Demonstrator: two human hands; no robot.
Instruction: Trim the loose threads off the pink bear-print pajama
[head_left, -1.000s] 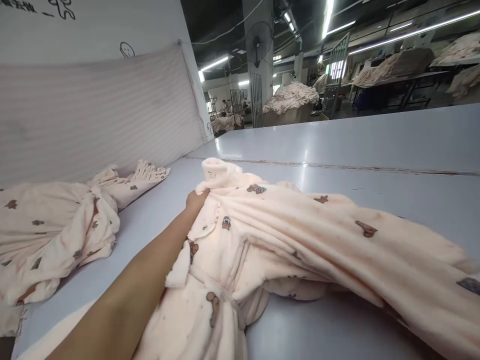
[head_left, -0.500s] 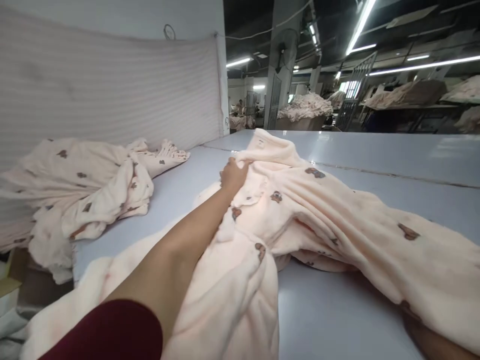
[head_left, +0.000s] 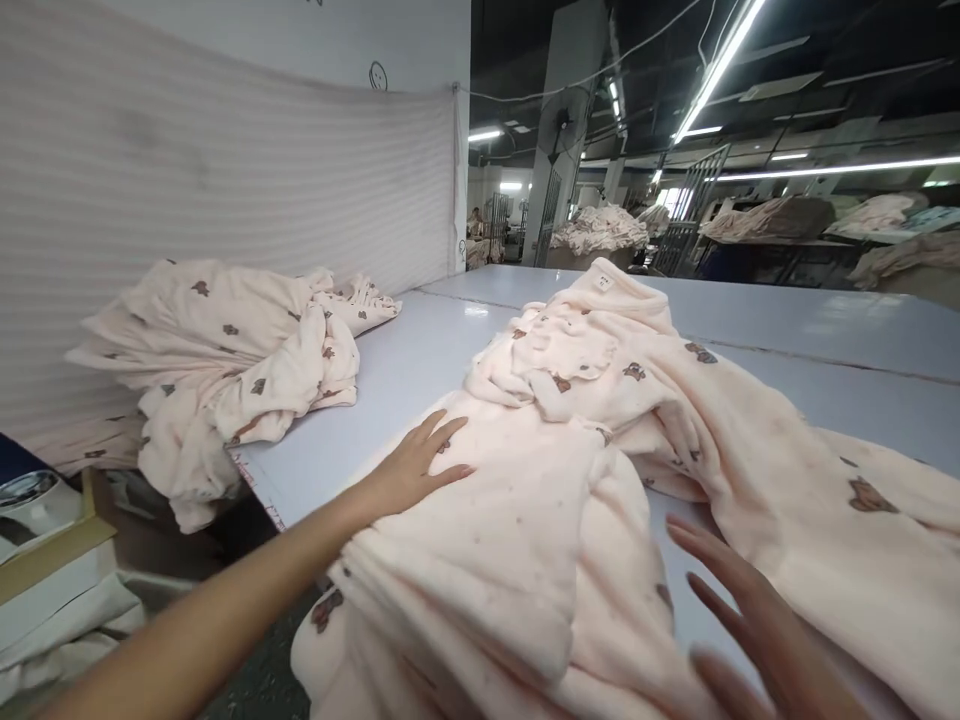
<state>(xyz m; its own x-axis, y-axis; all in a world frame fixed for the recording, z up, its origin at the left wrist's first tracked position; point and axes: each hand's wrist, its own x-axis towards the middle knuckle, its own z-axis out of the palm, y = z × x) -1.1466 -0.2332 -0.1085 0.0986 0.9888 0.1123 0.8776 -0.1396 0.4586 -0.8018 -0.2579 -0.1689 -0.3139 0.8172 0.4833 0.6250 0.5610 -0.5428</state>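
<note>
A pale pink fleece garment with small brown bear prints [head_left: 600, 440] lies crumpled across the grey table [head_left: 420, 360], its collar with a white label pointing away from me. My left hand [head_left: 416, 465] rests flat on the garment's near left part, fingers spread. Low at the right, my right hand [head_left: 750, 620] hovers over the near edge of the same garment with fingers apart, holding nothing.
A pile of the same pink printed garments [head_left: 232, 350] sits at the table's left edge against a striped white sheet on the wall [head_left: 225, 170]. Boxes and white material [head_left: 52, 560] stand on the floor at lower left. Far tables carry more fabric heaps [head_left: 600, 225].
My left hand has let go of the garment near its collar and drawn back onto the near part. My right hand has come into view. The camera has turned left.
</note>
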